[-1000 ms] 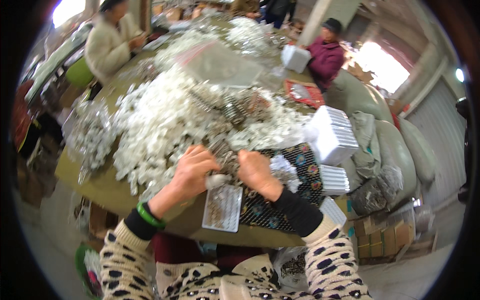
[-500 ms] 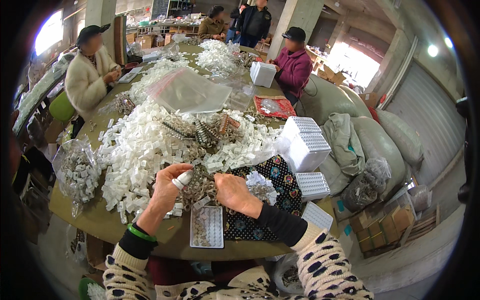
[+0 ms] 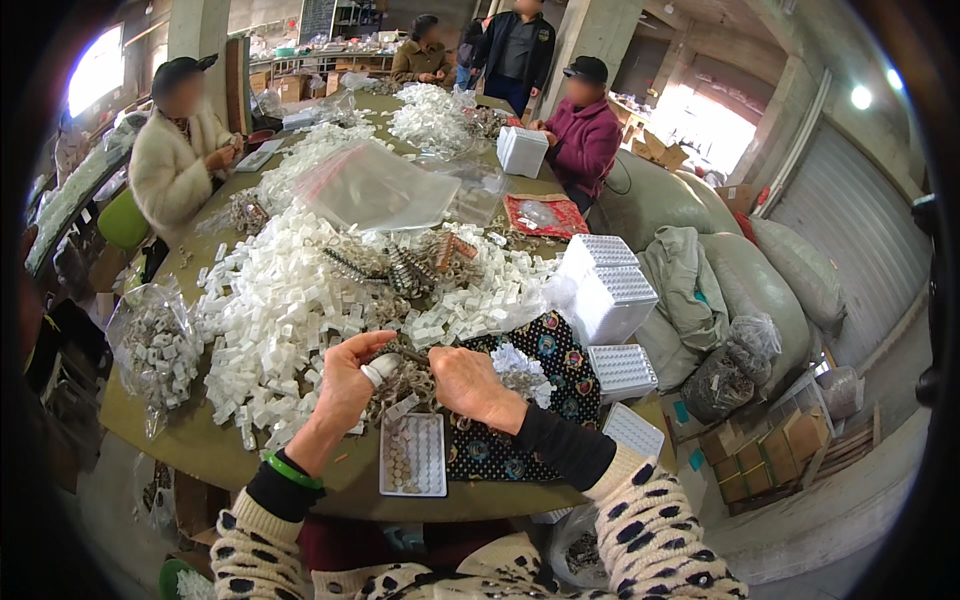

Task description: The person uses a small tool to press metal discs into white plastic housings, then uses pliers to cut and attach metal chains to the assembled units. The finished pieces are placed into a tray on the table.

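Observation:
My left hand (image 3: 348,382), with a white wrap round one finger, curls beside a tangle of small grey-brown pieces (image 3: 408,385). My right hand (image 3: 476,385) is closed at the right side of that tangle, its fingertips turned in toward my left hand. A thin greyish bit shows between the two hands; what each hand pinches is too small to name. Just below them lies a white dimpled tray (image 3: 430,456), with small round beige pieces along its left side. A heap of small white plastic blocks (image 3: 280,310) rises to the left and beyond.
A dark patterned cloth (image 3: 570,370) bearing a pile of white bits lies right of my hands. Stacked white trays (image 3: 605,290) stand along the right edge. A bag of pieces (image 3: 160,340) sits at left, and plastic bags (image 3: 380,185) lie farther back. Several people work or stand around the table.
My left hand has moved slightly right, nearer my right hand, which stays almost in place. At the back, the standing person in the dark jacket has shifted a little.

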{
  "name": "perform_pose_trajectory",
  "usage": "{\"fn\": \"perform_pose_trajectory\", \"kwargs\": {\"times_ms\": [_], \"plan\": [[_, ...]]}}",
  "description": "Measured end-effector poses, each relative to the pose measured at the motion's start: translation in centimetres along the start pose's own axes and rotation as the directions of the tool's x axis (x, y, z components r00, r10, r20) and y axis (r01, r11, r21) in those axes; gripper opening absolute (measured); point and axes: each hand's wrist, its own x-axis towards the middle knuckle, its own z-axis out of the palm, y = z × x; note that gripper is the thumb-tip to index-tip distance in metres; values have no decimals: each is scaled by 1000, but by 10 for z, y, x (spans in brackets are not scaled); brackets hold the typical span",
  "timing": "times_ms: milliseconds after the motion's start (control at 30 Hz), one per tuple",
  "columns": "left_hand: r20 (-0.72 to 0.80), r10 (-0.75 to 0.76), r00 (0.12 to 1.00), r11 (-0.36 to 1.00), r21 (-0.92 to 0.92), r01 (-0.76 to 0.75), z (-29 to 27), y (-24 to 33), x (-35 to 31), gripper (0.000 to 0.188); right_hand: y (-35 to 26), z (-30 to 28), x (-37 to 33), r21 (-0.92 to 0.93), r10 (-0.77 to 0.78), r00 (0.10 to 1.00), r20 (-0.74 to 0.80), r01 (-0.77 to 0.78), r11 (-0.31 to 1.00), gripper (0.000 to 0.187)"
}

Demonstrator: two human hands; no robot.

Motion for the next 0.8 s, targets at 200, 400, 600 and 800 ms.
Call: {"fn": "perform_pose_trajectory", "kwargs": {"times_ms": [200,400,600,800], "plan": [[3,-2,1000,998,57,2,-4,-2,1,29,1,2,-2,-87,-63,992,-110,54,995,7],[7,-8,1000,990,139,7,-7,-3,0,26,-2,2,-1,-124,-39,996,-81,28,992,9],[3,-51,999,987,155,50,-10,-7,-1,27,-2,4,1,-146,-39,999,-20,35,989,11],[-94,126,988,936,341,-87,-3,-11,0,25,-8,5,5,-210,-27,1000,-11,24,977,7]]}}
